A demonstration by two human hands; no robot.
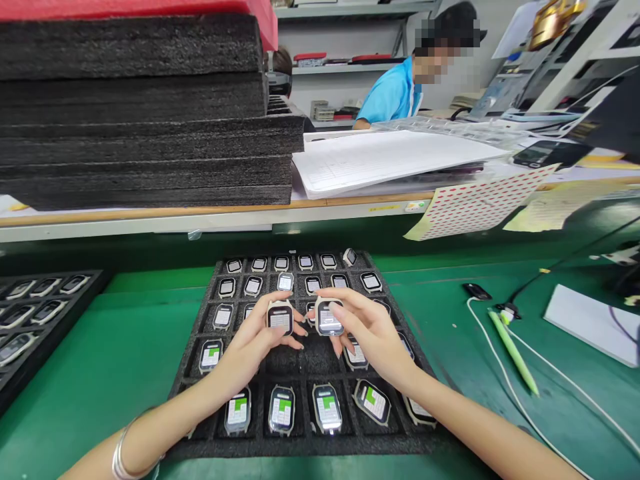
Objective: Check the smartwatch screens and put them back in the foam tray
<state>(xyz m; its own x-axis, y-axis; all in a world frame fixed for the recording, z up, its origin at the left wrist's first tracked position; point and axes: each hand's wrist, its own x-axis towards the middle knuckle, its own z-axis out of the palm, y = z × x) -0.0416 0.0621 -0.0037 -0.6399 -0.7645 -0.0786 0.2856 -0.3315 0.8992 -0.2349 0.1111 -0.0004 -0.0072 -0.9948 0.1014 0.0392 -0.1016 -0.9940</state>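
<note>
My left hand [261, 328] grips a smartwatch case [280, 319] without a strap, its lit screen facing me. In my right hand [364, 319] is a second watch case [329, 317], with the thumb resting on its bright screen. Both are held side by side above a black foam tray [300, 448]. Similar watches sit in the tray's square pockets, mostly with white screens. Along the front row, several show a green patch, such as one watch [282, 409]. My hands and forearms hide part of the middle and side pockets.
Another foam tray [20, 373] of watches lies at the left. Foam slabs [145, 120] are stacked on the shelf ahead, beside paper sheets [390, 160]. At the right are a green pen [513, 350], a cabled black puck [477, 291] and a white pad [595, 323]. A person in blue [390, 93] is beyond.
</note>
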